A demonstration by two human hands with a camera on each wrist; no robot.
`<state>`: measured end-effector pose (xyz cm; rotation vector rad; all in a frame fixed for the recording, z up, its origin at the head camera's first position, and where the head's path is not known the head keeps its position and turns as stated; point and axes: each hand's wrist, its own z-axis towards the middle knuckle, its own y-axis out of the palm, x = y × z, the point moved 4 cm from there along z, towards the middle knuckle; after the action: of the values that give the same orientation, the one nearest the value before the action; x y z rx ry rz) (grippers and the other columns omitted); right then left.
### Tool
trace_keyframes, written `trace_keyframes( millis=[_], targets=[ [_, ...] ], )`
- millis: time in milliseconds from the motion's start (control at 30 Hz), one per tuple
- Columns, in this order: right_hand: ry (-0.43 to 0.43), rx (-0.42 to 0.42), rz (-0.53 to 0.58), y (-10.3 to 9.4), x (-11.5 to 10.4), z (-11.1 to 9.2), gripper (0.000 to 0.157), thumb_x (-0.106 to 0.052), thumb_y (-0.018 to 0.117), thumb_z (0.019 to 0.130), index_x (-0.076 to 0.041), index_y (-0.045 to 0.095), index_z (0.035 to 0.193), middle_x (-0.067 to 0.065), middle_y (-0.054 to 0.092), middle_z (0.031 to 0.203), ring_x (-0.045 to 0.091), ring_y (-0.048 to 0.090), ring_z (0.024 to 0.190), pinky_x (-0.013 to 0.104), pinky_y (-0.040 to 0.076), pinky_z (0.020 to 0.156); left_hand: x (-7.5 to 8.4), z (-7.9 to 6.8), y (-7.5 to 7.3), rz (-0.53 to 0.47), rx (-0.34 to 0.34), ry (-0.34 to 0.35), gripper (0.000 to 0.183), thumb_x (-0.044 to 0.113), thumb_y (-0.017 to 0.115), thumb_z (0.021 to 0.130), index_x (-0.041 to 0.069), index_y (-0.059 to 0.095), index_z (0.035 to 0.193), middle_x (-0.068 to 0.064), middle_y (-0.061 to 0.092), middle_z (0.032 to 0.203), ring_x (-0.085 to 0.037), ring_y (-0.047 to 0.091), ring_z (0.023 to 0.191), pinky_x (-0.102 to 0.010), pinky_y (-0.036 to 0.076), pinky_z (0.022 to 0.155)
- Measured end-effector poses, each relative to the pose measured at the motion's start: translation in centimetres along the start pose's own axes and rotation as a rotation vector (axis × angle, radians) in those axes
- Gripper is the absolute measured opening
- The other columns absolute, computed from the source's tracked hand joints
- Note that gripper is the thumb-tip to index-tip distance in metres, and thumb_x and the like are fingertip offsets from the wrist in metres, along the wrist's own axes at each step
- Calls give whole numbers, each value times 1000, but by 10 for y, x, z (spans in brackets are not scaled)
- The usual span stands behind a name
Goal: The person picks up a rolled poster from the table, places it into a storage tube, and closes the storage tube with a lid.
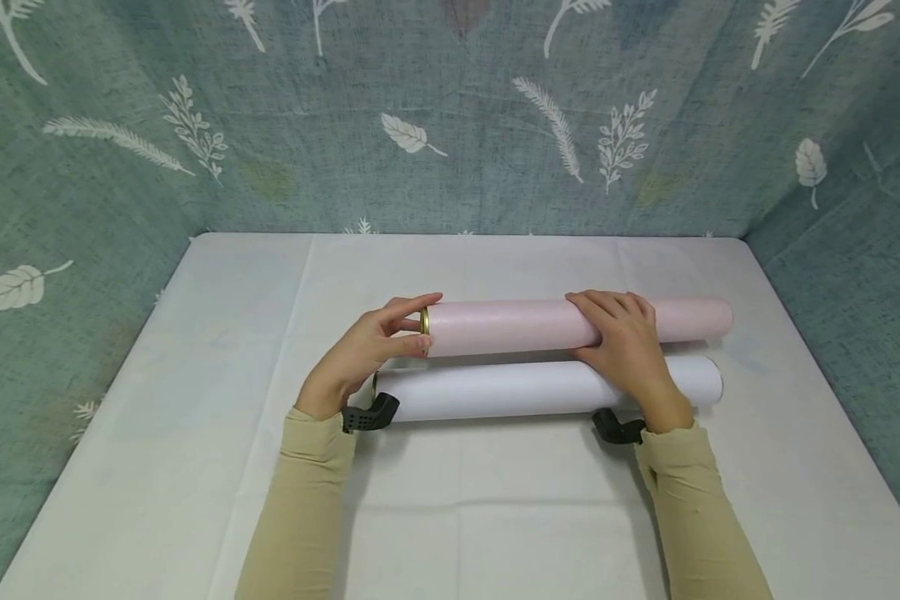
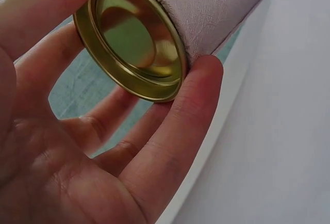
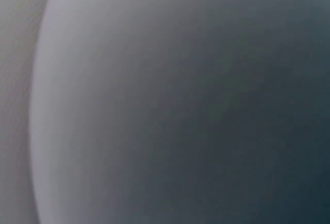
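A long pink cardboard tube [image 1: 502, 325] lies crosswise, with a gold metal end cap [image 2: 129, 38] at its left end. My left hand [image 1: 356, 350] holds that capped end, thumb on the near side and fingers spread around the rim. Over the right part of the same tube, my right hand [image 1: 622, 337] grips from above, thumb on the near side. A white tube [image 1: 487, 390] lies parallel just in front, beneath my right wrist. In the right wrist view a blurred, pale curved surface [image 3: 103, 105] fills most of the picture, and the fingers are out of sight.
Both tubes are over a table with a white cloth [image 1: 450, 517], creased in places. A green-blue leaf-patterned curtain [image 1: 465, 117] hangs behind and along both sides. Black wrist camera mounts [image 1: 371, 412] sit by the sleeves, close to the white tube.
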<state>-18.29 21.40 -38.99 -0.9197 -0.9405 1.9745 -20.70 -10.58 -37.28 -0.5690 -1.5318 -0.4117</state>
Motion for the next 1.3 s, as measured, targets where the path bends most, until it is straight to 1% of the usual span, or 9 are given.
trace_keyframes(
  millis=[100,200,400,567,833,1033,1133,1200,1300],
  targets=[
    [1,-2,-5,0,0,1,70,-22,81,62,-22,51,125,0,52,121,25,42,110,50,18,97,-7,2,-3,14,3,-4,58,16,66,81,25,43,133,1,39,131,-24,45,111,-36,47,81],
    [4,-3,-6,0,0,0,70,-21,81,61,-22,51,125,0,52,121,25,42,110,50,18,97,-9,2,-4,14,7,-17,58,19,68,80,26,44,132,4,39,130,-24,47,109,-37,47,80],
    [4,-2,-6,0,-1,-1,71,-20,81,61,-22,51,126,-1,51,122,25,42,111,50,17,97,-10,2,-4,17,10,-35,56,22,69,79,30,47,129,6,40,130,-21,47,110,-37,47,81],
    [14,-1,-16,1,-1,-1,72,-23,81,62,-20,49,127,1,50,124,25,40,113,50,16,98,-10,3,-3,34,25,-26,56,25,67,80,31,44,131,4,39,130,-19,46,113,-37,47,81],
    [14,-14,-3,0,-1,1,76,-21,82,62,-21,47,129,0,47,127,24,39,115,50,14,98,-6,4,-5,98,121,-42,56,31,72,75,33,47,125,3,45,123,-18,51,105,-36,47,80],
    [26,0,9,0,1,2,75,-21,83,61,-19,48,128,1,46,128,25,35,119,51,12,99,-4,4,-5,94,140,-50,55,32,72,75,32,47,124,4,46,123,-18,52,105,-37,46,80],
    [41,11,16,0,2,0,74,-23,83,60,-19,50,126,2,47,127,25,33,120,50,13,98,-3,1,-5,97,153,-75,56,34,72,74,34,47,125,5,46,123,-16,53,104,-37,46,81],
    [54,23,26,0,2,0,73,-26,83,60,-18,51,125,3,47,127,25,32,121,50,13,98,3,-3,-5,94,163,-95,57,34,72,75,33,46,126,4,45,123,-16,54,103,-36,45,81],
    [82,51,37,-2,4,0,70,-26,82,62,-17,52,124,4,46,128,25,32,120,50,14,97,14,-8,-7,66,189,-100,58,29,70,77,27,44,129,-1,44,125,-19,54,103,-38,46,81]
  ],
)
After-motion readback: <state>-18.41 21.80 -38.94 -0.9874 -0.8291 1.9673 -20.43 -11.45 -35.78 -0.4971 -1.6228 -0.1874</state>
